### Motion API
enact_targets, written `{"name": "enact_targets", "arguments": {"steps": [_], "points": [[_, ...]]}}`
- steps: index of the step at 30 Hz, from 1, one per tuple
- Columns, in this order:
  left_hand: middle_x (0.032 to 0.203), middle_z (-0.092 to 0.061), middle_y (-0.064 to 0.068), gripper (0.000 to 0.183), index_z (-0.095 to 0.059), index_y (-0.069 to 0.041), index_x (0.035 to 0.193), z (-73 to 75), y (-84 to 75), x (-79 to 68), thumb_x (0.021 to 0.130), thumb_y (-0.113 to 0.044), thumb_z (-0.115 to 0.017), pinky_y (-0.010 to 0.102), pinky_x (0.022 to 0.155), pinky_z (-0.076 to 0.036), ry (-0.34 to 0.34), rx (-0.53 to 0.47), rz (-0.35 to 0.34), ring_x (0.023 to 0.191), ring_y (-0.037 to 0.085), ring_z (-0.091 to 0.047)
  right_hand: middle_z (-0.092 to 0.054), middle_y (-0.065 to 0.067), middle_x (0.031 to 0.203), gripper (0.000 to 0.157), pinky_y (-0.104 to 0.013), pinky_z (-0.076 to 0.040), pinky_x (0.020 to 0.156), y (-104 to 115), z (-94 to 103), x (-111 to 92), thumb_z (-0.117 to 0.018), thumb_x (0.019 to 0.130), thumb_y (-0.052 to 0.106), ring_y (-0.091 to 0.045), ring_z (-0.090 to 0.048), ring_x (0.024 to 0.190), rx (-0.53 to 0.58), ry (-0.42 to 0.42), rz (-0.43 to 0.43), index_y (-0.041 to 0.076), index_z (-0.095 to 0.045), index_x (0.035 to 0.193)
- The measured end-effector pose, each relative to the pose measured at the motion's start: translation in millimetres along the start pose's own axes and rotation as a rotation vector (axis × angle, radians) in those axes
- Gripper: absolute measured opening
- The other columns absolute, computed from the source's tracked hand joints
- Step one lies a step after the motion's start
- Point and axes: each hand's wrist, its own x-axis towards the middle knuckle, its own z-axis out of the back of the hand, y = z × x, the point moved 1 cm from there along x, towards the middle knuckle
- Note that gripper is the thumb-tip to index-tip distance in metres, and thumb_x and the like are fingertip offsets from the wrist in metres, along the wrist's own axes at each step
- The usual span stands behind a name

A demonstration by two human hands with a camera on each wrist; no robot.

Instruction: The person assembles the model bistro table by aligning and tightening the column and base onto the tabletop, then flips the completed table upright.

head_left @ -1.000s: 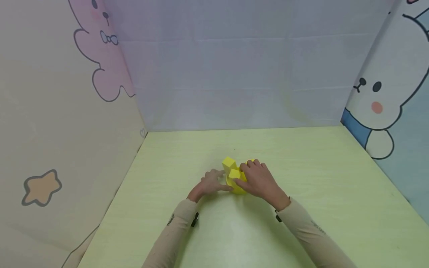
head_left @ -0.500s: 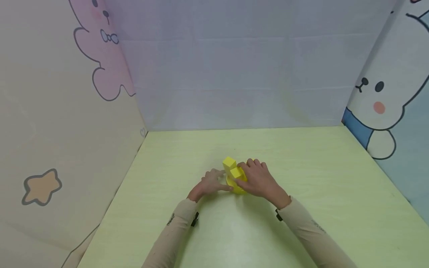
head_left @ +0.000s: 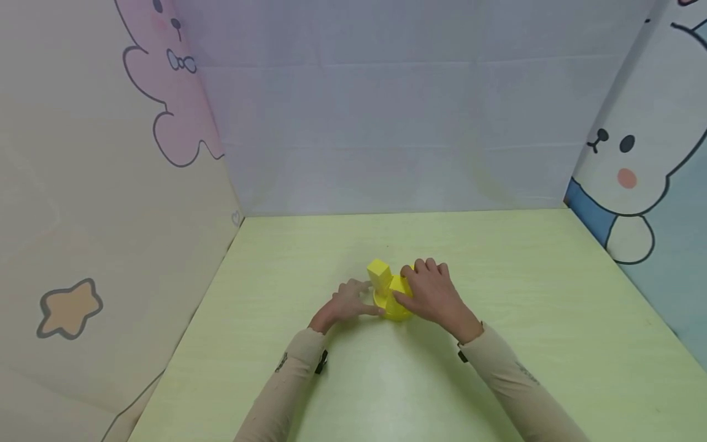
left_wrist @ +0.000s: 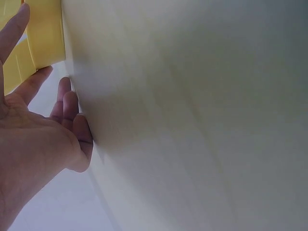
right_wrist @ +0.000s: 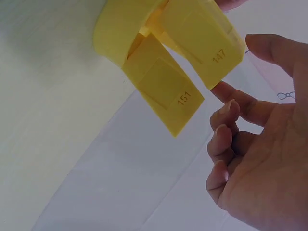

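A round yellow holder (head_left: 396, 315) stands on the table with yellow blocks in it. My left hand (head_left: 348, 301) holds the holder's left side, thumb in front and index finger behind; its other fingers rest by the tabletop in the left wrist view. One block (head_left: 379, 274) leans up at the holder's left. My right hand (head_left: 435, 298) is at the right side, its thumb and index finger at the edges of a block marked 147 (right_wrist: 204, 45), seemingly pinching it. Beside that, a block marked 151 (right_wrist: 163, 86) sticks out of the holder. The right hand hides part of the holder.
The pale yellow-green table (head_left: 309, 380) runs back to a plain pale wall (head_left: 386, 123). Side walls carry cartoon drawings, with a star (head_left: 70, 309) at left and a white rabbit (head_left: 635, 135) at right.
The right hand has shifted slightly right. The block between its thumb and index finger has tilted and moved away from the left block. The left hand has stayed in place.
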Motion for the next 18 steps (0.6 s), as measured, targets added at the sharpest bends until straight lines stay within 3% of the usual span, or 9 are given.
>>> {"name": "enact_targets", "arguments": {"steps": [4,10,13,18], "points": [[0.139,-0.052,0.019,0.086,-0.05,-0.006,0.153,1.8,-2.1,-0.5,0.084,-0.045,-0.082,0.062,0.1,-0.036,0.013,0.005,0.007,0.126,0.04,-0.042,-0.046,-0.006,0.079,0.033,-0.049,-0.037,0.078,1.1,1.8,-1.1,-0.073,0.093,0.035,-0.029,-0.042,0.079,-0.027,0.015,0.014,0.004,-0.061,0.097],[0.139,-0.054,0.019,0.084,-0.05,-0.005,0.153,3.7,-3.3,-1.0,0.085,-0.044,-0.081,0.063,0.1,-0.037,0.02,0.026,-0.005,0.127,0.041,-0.044,-0.045,-0.002,0.068,0.05,-0.044,-0.035,0.073,2.8,3.5,-4.5,-0.069,0.093,0.054,-0.025,-0.043,0.069,-0.099,0.032,-0.052,0.006,-0.058,0.084],[0.139,-0.054,0.019,0.083,-0.05,-0.006,0.153,3.8,-3.1,-1.4,0.085,-0.044,-0.081,0.065,0.1,-0.036,0.024,0.036,-0.012,0.127,0.041,-0.044,-0.045,-0.003,0.07,0.054,-0.044,-0.036,0.073,3.0,5.8,-6.6,-0.07,0.091,0.059,-0.025,-0.044,0.071,-0.082,0.042,-0.063,0.006,-0.058,0.088],[0.14,-0.054,0.021,0.082,-0.051,-0.007,0.152,4.6,-3.0,-1.4,0.086,-0.043,-0.081,0.067,0.1,-0.034,0.027,0.02,-0.023,0.127,0.043,-0.044,-0.05,-0.005,0.082,0.048,-0.046,-0.038,0.076,1.2,10.2,-8.2,-0.075,0.09,0.047,-0.026,-0.046,0.079,0.002,0.078,-0.036,0.003,-0.063,0.106]]}}
